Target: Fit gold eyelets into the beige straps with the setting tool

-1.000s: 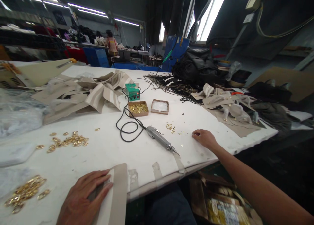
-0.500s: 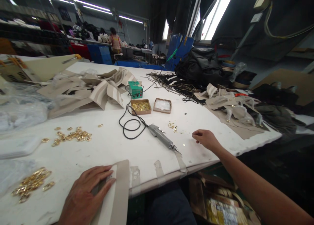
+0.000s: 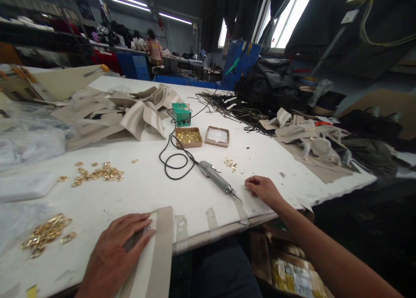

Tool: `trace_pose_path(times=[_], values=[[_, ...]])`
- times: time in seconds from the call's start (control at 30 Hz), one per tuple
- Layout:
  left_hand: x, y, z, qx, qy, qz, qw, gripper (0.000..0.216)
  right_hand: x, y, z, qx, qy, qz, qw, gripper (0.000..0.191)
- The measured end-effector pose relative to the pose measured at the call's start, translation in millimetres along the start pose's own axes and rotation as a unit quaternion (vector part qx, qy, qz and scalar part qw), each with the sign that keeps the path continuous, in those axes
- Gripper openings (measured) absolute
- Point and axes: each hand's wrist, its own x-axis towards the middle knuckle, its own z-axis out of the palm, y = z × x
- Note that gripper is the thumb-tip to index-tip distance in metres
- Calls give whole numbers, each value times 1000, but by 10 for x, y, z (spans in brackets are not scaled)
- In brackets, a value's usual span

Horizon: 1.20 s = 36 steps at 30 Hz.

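My left hand (image 3: 120, 250) lies flat over a beige leather-like panel (image 3: 161, 241) at the table's front edge, thumb and fingers spread on either side of a small hole in its pale strip. My right hand (image 3: 264, 190) is low over the table, thumb and index finger pinched at a tiny shiny piece (image 3: 245, 187), too small to make out well. Just left of that hand lies a grey electric screwdriver (image 3: 216, 179), its tip pointing toward the front edge. Small gold metal pieces (image 3: 231, 164) are scattered behind it.
Gold clasp fittings lie in two heaps, one nearer (image 3: 48, 233) and one farther (image 3: 100, 172). A box of gold pieces (image 3: 188, 137) and a box with white contents (image 3: 217, 136) stand by a green power unit (image 3: 181, 114). Beige panels (image 3: 139, 116) pile behind. Someone (image 3: 154, 49) sits far back.
My right hand has moved left and closer, to where a small shiny piece lay on the table. My left hand stays on the panel. The view has shifted slightly.
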Motion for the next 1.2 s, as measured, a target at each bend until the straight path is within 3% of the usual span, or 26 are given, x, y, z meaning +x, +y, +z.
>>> trace_pose_path(times=[0.43, 0.73, 1.0, 1.2], values=[[-5, 6, -1, 5, 1, 4, 1000, 44, -62, -28, 84, -60, 44, -32, 997, 19], [-12, -24, 1, 1, 0, 0, 1000, 43, -56, 14, 56, -46, 42, -22, 998, 27], [-13, -24, 0, 6, -1, 3, 1000, 46, 211, 24, 0, -48, 66, -13, 997, 37], [-21, -19, -2, 5, 4, 6, 1000, 44, 487, 3, 59, -86, 76, -33, 993, 31]])
